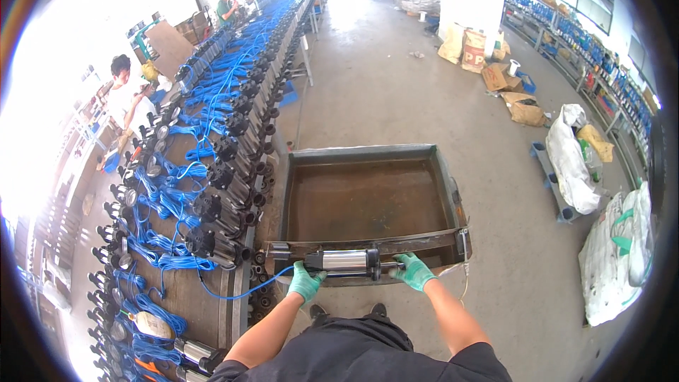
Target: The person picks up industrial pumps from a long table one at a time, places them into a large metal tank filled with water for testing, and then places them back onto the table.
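I hold a steel cylindrical pump [345, 262] with black end caps level over the near rim of a metal water tank [368, 154]. My left hand [306, 283], in a green glove, grips its left end, where a blue cable [247, 293] leaves it. My right hand [414, 271], also gloved green, grips its right end. The tank holds brownish water.
A long workbench [205, 290] on my left carries rows of similar pumps with coiled blue cables [177, 201]. Other people [122, 92] work along its far side. White sacks [573, 163], cardboard boxes [495, 76] and shelving [601, 71] stand on the right of the concrete floor.
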The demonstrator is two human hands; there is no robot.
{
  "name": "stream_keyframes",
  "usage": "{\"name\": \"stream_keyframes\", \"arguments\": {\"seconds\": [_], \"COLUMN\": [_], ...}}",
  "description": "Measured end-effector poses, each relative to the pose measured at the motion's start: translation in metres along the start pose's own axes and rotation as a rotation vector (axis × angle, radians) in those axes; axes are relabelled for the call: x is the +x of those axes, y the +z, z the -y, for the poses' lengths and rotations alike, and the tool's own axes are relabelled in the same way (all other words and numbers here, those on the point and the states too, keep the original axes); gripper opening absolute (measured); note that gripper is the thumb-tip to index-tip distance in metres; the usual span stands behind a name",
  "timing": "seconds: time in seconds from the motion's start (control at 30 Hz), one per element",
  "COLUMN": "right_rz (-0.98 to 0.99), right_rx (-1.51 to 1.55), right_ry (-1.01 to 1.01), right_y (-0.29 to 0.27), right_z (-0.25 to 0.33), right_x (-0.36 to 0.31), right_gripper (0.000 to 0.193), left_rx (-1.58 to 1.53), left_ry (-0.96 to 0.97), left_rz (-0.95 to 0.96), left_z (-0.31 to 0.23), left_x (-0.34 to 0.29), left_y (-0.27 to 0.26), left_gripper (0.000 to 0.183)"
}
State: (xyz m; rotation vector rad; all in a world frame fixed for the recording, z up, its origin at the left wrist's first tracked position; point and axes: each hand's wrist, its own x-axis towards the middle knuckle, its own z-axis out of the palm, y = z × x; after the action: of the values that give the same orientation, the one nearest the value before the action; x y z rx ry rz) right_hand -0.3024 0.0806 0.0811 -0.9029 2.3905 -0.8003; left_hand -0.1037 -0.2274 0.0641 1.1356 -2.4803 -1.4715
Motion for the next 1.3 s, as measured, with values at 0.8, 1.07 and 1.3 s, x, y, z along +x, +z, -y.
{"name": "stream_keyframes", "arguments": {"seconds": [0.8,1.07,1.3], "right_rz": [-0.305,-0.823,-0.619], "right_rx": [0.240,0.024,0.188], "right_ry": [0.314,0.643,0.773], "right_y": [0.036,-0.034,-0.065], "right_z": [-0.057,-0.128,-0.145], "right_x": [0.017,-0.063,-0.018], "right_gripper": [0.048,0.056,0.058], "left_rx": [-0.104,-0.022,-0.068], "left_ry": [0.050,0.037,-0.001], "left_rz": [0.009,-0.036,0.023], "left_z": [0.022,-0.014,-0.007], "left_x": [0.015,0.001,0.000], "left_y": [0.013,-0.012,-0.012], "left_gripper": [0.070,0.070,0.070]}}
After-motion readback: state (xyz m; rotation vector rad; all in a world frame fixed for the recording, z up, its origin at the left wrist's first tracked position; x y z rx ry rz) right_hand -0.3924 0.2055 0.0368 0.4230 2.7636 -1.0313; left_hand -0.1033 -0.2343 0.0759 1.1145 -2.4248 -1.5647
